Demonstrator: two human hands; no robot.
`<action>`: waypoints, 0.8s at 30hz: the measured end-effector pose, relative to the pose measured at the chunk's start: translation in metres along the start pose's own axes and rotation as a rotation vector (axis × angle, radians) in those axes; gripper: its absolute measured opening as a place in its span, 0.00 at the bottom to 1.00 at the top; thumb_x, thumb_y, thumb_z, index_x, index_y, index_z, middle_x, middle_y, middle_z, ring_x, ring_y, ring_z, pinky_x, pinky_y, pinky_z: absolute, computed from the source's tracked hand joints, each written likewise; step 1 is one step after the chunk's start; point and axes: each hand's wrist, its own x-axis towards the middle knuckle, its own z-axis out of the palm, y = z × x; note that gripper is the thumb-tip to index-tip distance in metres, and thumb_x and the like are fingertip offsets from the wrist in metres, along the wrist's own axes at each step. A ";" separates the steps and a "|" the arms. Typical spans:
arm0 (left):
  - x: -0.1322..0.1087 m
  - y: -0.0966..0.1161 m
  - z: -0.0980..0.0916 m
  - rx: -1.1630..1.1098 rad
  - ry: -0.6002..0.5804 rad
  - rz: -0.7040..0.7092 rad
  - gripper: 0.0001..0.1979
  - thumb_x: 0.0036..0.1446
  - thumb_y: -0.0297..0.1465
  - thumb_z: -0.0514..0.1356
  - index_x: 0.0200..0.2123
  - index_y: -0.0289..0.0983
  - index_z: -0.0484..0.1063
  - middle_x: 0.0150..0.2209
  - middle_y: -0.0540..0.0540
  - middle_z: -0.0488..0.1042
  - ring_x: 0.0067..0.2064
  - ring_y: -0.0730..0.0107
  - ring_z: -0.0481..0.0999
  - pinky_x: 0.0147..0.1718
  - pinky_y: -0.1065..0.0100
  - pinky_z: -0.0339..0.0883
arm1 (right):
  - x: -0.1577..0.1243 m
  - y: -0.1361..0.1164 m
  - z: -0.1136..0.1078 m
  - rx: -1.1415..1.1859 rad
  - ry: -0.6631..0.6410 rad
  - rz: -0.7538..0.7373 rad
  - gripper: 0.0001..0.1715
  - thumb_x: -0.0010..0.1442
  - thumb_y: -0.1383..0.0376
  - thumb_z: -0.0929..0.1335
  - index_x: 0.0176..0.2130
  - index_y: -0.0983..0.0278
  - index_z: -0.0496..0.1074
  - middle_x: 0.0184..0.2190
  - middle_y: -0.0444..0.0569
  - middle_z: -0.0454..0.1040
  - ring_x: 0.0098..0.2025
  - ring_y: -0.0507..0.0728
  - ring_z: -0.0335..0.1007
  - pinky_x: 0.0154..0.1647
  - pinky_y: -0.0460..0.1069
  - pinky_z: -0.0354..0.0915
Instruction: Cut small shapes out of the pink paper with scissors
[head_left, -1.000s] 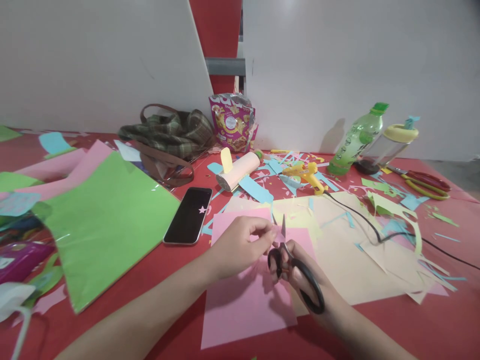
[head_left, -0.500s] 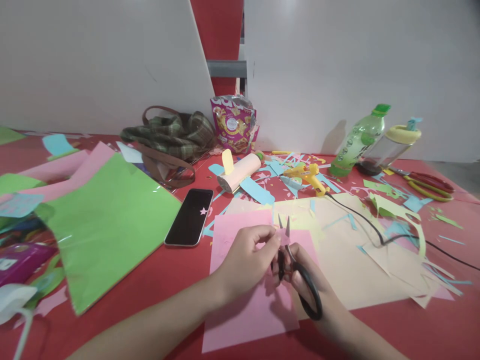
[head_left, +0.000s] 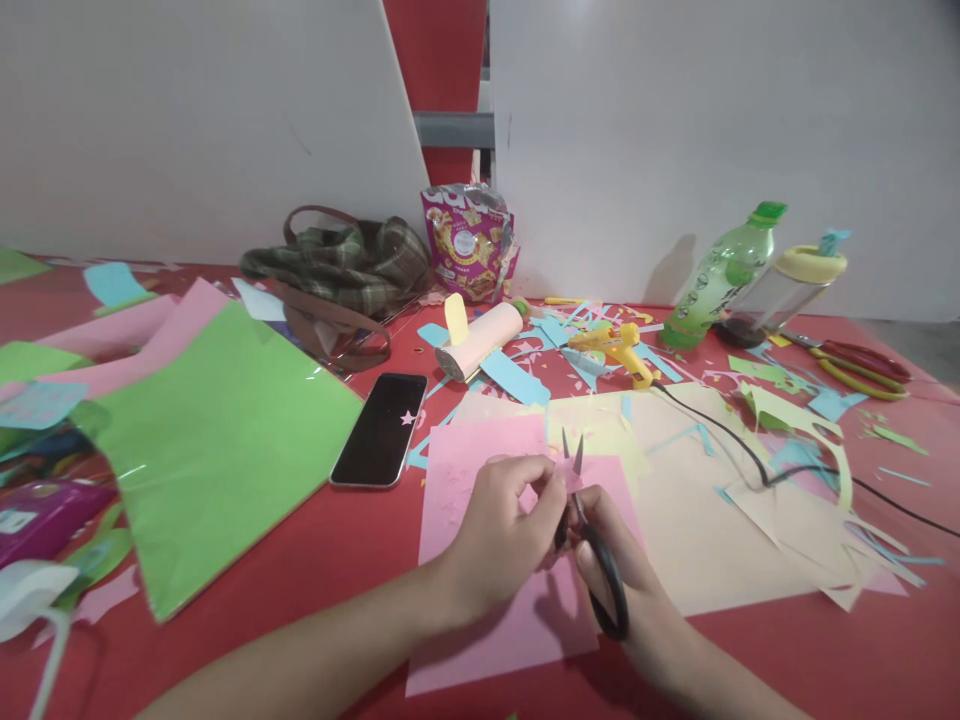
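My left hand [head_left: 517, 515] pinches a small piece of pink paper [head_left: 568, 474] between thumb and fingers. Black-handled scissors [head_left: 609, 585] are in my right hand [head_left: 619, 560], fingers through the handles and blades pointing away from me, slightly parted at the pink piece. Both hands are above a pink sheet [head_left: 450, 640] that lies partly over beige paper [head_left: 720, 560]. To the left, a tiny pink star [head_left: 407, 418] rests on a black phone [head_left: 371, 450]. Beyond the hands lies a pale paper tube [head_left: 491, 338] with blue and yellow flaps.
A yellow glue gun [head_left: 619, 350] with a black cable, a green bottle [head_left: 720, 280], a clear jar [head_left: 795, 290] and red-yellow scissors [head_left: 862, 368] are at the right. Green sheets [head_left: 225, 450] cover the left. Behind are a snack bag [head_left: 469, 245] and plaid bag [head_left: 352, 265].
The scissors' handles have moved closer together and slightly left, and the blades have narrowed a little. My left hand has shifted slightly right, still pinching the pink piece.
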 end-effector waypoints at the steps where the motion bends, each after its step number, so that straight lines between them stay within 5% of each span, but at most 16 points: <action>1: 0.000 0.000 0.000 0.020 0.008 0.013 0.15 0.53 0.27 0.45 0.15 0.35 0.52 0.15 0.54 0.57 0.20 0.80 0.59 0.20 0.77 0.54 | 0.000 0.000 0.001 -0.005 0.003 0.006 0.14 0.54 0.52 0.59 0.29 0.60 0.54 0.25 0.41 0.51 0.25 0.50 0.48 0.22 0.45 0.53; 24: 0.002 -0.003 -0.002 0.027 0.032 0.033 0.15 0.53 0.27 0.46 0.15 0.35 0.49 0.16 0.55 0.51 0.20 0.81 0.53 0.19 0.77 0.50 | 0.001 0.003 0.002 -0.008 0.038 0.039 0.15 0.53 0.52 0.60 0.29 0.60 0.53 0.24 0.42 0.58 0.27 0.51 0.55 0.24 0.45 0.57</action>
